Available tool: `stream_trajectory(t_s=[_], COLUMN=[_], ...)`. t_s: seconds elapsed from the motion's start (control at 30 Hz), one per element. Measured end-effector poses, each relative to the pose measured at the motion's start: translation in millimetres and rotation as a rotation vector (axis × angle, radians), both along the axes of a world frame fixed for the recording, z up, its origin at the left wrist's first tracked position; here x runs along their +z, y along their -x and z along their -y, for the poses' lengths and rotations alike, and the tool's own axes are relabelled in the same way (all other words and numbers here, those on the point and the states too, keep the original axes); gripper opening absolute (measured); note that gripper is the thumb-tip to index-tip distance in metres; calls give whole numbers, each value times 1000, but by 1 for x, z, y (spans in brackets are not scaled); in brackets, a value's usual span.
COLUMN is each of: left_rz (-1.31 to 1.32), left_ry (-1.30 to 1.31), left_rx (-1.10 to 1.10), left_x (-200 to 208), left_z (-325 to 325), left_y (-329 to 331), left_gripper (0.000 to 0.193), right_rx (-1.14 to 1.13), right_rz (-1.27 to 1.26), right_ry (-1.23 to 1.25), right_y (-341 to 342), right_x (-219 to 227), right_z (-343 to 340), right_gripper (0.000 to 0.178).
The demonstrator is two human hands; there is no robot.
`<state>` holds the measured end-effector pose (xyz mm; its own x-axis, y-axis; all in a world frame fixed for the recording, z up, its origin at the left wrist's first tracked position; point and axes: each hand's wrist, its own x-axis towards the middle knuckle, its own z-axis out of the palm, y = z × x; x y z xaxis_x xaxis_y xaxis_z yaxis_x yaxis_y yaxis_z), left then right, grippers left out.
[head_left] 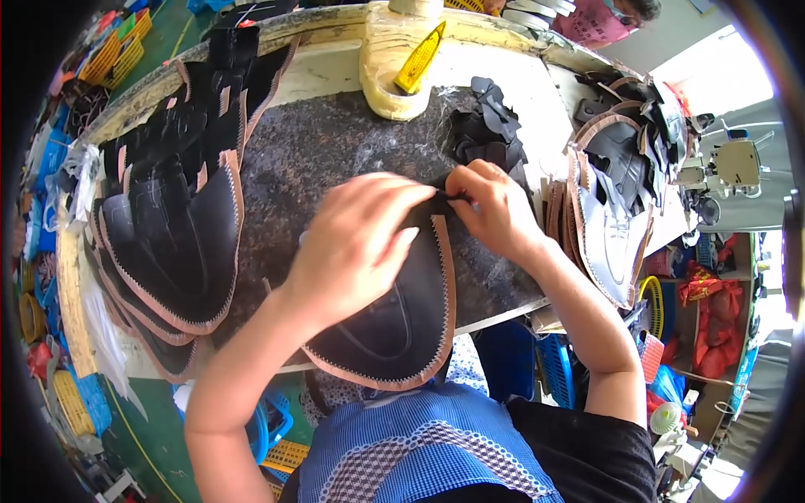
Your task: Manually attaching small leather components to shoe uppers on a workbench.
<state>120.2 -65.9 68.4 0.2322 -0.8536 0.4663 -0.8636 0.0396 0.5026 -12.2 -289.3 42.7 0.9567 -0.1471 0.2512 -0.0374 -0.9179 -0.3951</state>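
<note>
Both hands meet over the black workbench mat at a small black piece (439, 191), largely covered by fingers. My right hand (496, 207) pinches it between thumb and bent fingers. My left hand (356, 239), somewhat blurred, has its fingertips closed at the left end of the piece, while its thumb stands lower and apart. Beneath the left hand and wrist lies a black shoe upper (377, 331) with a zigzag-stitched brown edge, its rounded toe toward me. Just beyond my right hand is a pile of small black pieces (486, 126).
Overlapping shoe uppers (176, 243) fill the bench's left side; another stack of uppers (608, 210) stands at the right. At the far middle, a yellow pointed object (421, 59) rests on a cream-coloured block (402, 105). A person in pink (594, 21) is at the back right.
</note>
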Motion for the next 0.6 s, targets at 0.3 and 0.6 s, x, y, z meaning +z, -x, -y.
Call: stream_trajectory(t_s=[0.3,0.6], left_rz=[-281,-355], left_ry=[-300,-419], left_rx=[-272,-245], left_x=[-29,-23], left_z=[73,85], left_y=[-11,-15], left_gripper=[65,60], right_rx=[-82,-98], right_rz=[-35,-63], right_ry=[-244,-682], right_y=[18,35], right_x=[3,9], right_z=[1,9], right_gripper=[17,20])
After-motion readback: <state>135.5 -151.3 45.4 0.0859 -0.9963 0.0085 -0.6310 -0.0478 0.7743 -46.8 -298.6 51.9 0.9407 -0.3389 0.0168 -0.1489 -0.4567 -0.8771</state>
